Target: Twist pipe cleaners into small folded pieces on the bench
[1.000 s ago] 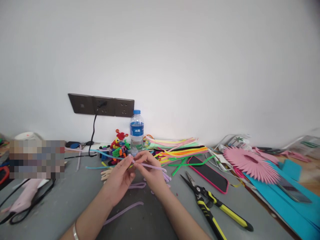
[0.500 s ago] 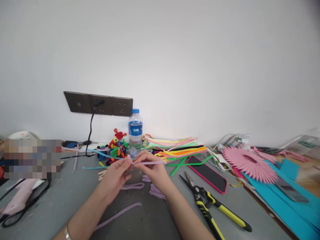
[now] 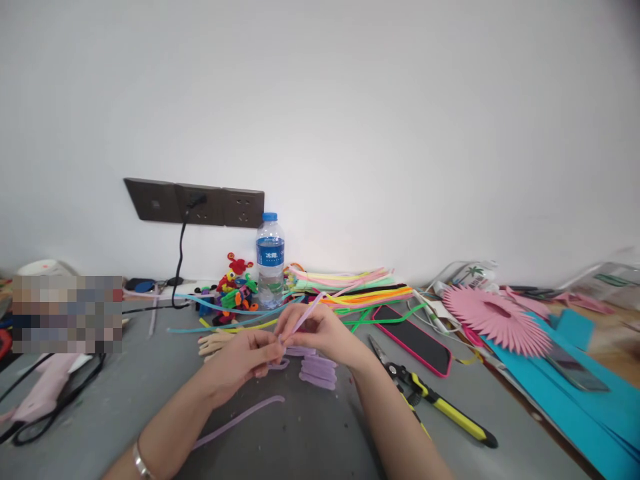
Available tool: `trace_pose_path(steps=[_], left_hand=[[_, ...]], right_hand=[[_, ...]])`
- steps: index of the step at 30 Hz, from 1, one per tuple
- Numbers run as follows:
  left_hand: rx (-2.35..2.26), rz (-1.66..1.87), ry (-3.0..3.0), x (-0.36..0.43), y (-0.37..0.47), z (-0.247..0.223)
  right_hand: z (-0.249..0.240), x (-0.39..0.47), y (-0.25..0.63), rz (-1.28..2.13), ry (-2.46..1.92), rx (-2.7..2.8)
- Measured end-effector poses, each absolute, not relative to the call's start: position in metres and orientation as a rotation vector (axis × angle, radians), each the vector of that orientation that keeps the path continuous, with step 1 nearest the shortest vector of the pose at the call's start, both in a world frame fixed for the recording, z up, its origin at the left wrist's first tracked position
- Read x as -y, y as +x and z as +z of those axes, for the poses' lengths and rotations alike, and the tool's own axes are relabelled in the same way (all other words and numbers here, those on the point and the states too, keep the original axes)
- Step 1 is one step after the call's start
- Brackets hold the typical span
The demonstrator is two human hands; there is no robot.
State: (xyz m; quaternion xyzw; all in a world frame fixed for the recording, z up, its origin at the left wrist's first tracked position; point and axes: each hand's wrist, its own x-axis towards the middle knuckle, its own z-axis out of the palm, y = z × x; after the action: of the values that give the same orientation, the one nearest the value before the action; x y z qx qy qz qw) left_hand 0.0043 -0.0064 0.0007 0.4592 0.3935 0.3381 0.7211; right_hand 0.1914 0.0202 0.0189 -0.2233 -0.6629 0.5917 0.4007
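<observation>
A lilac pipe cleaner [image 3: 309, 312] is pinched between both my hands, above the middle of the grey table. Its free end slants up and to the right past my right hand [image 3: 320, 333], whose thumb and fingers are closed on it. My left hand [image 3: 243, 360] grips it close by, its fingertips almost meeting the right ones. The part between the fingers is mostly hidden. Just below my right hand lies a stack of folded lilac pipe cleaners [image 3: 319, 372]. One more lilac pipe cleaner [image 3: 245, 419] lies beneath my left forearm, partly covered.
Behind my hands stand a water bottle [image 3: 270, 260] and small colourful pipe-cleaner figures [image 3: 237, 287]. A bundle of coloured pipe cleaners [image 3: 370, 290] lies by the wall. To the right are a phone [image 3: 415, 340], yellow-black shears [image 3: 450, 413] and a pink pleated paper fan [image 3: 495, 320].
My hands have moved slightly right and down. The held pipe cleaner's free end has swung from nearly level to steeply upward, and the folded stack shows more fully.
</observation>
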Motion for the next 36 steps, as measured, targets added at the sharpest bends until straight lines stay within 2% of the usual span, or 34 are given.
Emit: trace_pose_path(steps=[9,21,36], left_hand=[[-0.945,0.733,1.127,0.007,0.003,0.003],[-1.303,1.351,1.721,-0.002,0.000,-0.014],[-1.273,1.194,1.739,-0.002,-0.006,-0.005]], right_hand=[[0.014,-0.022,0.191,1.652,-0.613,1.532],[0.004,-0.027,0.169,1.482,-0.701,1.330],[-0.001,-0.030,0.176,1.577,-0.876,1.409]])
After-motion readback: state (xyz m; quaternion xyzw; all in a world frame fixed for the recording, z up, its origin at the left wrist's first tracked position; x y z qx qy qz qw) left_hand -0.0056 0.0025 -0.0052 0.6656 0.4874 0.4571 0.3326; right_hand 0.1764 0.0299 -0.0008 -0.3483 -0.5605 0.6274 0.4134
